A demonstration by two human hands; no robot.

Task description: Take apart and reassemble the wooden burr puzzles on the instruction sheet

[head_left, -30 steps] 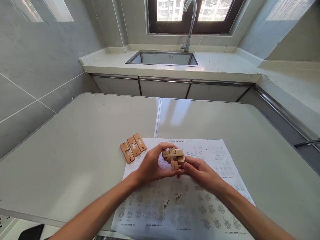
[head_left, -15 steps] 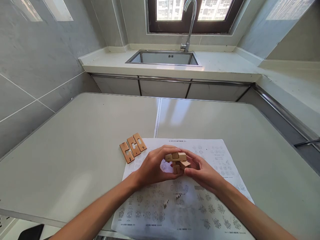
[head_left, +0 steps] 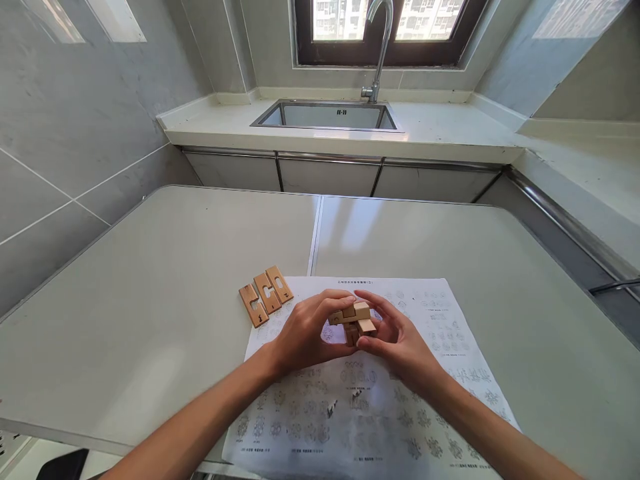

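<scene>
Fingers [head_left: 333, 306] of left hand [head_left: 307, 327] and right hand [head_left: 400, 340] clamped on wooden blocks [head_left: 361, 311], frame centre; right's wrapped higher than a second ago, likely steadying that side.

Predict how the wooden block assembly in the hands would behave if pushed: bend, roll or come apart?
The wooden block assembly probably won't bend, since its pieces look like solid wood. Its flat faces and square edges make rolling unlikely. It might come apart, as several separate blocks show between the left hand and right hand.
</scene>
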